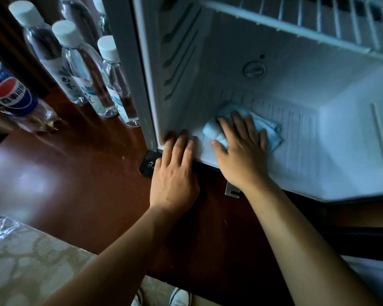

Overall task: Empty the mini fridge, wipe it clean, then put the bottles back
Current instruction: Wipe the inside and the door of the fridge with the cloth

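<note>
A dark reddish-brown wooden surface (80,164) with a glossy finish fills the middle of the view and carries a pale, soft reflection of light on its left part. Behind it at the upper left rises a dark wooden panel (13,51), deep in shadow. Below the surface's near edge lies a beige carpet (31,266) with a pale rounded pattern. A patch of crinkled clear plastic (0,228) glints at the left edge. The light is dim overall, cool and bluish.
</note>
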Demonstrator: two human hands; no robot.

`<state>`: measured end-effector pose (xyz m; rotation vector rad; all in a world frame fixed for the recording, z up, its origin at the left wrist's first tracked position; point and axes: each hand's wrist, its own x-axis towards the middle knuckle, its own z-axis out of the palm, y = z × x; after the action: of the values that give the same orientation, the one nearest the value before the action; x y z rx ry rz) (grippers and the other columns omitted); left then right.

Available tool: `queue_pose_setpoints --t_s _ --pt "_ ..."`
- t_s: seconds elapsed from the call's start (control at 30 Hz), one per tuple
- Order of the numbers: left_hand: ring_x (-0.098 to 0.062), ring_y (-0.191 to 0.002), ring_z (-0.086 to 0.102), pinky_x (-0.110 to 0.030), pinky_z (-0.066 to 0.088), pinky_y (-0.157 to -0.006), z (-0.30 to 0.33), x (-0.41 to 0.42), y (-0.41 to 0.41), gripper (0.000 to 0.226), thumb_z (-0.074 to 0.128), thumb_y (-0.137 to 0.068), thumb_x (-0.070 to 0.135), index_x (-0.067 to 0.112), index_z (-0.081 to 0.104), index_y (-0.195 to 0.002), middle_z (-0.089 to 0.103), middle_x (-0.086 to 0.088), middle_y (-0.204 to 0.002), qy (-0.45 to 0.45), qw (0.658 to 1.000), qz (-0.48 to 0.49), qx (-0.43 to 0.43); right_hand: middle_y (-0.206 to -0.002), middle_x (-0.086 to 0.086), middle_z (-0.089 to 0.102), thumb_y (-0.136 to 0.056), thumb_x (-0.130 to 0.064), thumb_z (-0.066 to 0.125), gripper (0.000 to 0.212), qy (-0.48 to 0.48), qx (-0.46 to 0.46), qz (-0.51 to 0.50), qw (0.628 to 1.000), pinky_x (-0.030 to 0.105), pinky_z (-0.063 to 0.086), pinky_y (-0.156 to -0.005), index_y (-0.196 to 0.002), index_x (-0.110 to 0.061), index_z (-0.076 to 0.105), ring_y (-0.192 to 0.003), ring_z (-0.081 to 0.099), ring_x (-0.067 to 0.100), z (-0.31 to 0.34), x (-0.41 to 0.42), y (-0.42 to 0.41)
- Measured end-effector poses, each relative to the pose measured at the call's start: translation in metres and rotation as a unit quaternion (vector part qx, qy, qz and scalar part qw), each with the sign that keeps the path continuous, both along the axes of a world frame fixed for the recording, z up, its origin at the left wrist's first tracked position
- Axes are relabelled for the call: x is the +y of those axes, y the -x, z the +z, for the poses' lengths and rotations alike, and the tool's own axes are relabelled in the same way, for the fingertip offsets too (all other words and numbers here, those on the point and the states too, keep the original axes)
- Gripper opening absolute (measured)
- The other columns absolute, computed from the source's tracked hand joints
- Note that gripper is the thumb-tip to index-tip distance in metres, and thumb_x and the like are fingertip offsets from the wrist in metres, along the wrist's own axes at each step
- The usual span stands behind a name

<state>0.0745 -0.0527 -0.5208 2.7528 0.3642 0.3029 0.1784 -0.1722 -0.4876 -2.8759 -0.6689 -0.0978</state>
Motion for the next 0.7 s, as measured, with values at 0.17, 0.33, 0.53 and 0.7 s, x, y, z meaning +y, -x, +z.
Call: queue_pose_setpoints --t_s 0.17,0.33,0.53,0.7 --pt "-0.033 -0.142 0.026 -0.051 0.044 -0.102 0.0 -0.001 0.0 0.071 0.036 -0.078 0.025 0.01 0.034 -0.147 0.039 -0.011 -0.151 0.005 1.0 0.005 -0.005 -0.162 -0.005 0.013 -0.095 -0.05 0.041 0.064 0.001 0.032 -0.001 0.999 0.05 0.0 -0.118 -0.152 -0.032 0.019 -0.15 0.001 0.02 0.003 0.001 -0.009" --pt "-0.033 -0.142 0.027 -0.049 0.043 -0.103 0.001 -0.002 0.0 0.072 0.039 -0.076 0.025 0.01 0.038 -0.147 0.039 -0.01 -0.152 0.014 1.0 -0.004 -0.008 -0.161 -0.003 0.018 -0.093 -0.055 0.042 0.067 0.019 0.007 -0.009 1.0 0.051 0.008 -0.115 -0.152 -0.031 0.022 -0.149 0.01 0.023 0.003 0.005 -0.037" --pt "-0.032 -0.142 0.027 -0.049 0.045 -0.101 0.0 0.001 0.0 0.073 0.039 -0.076 0.026 0.014 0.033 -0.148 0.036 -0.007 -0.153 0.002 1.0 0.001 0.003 -0.162 -0.001 0.016 -0.094 -0.057 0.038 0.066 0.03 0.012 -0.016 0.999 0.054 0.009 -0.115 -0.153 -0.033 0.02 -0.149 0.009 0.025 0.001 0.015 -0.049" --pt "-0.033 -0.141 0.028 -0.049 0.045 -0.1 -0.001 0.0 0.0 0.073 0.04 -0.076 0.026 0.013 0.032 -0.148 0.035 -0.007 -0.153 -0.006 1.0 0.001 0.006 -0.162 -0.003 0.013 -0.096 -0.055 0.037 0.063 0.016 0.022 -0.005 1.0 0.053 0.005 -0.116 -0.152 -0.034 0.02 -0.149 0.004 0.024 0.004 0.007 -0.039"
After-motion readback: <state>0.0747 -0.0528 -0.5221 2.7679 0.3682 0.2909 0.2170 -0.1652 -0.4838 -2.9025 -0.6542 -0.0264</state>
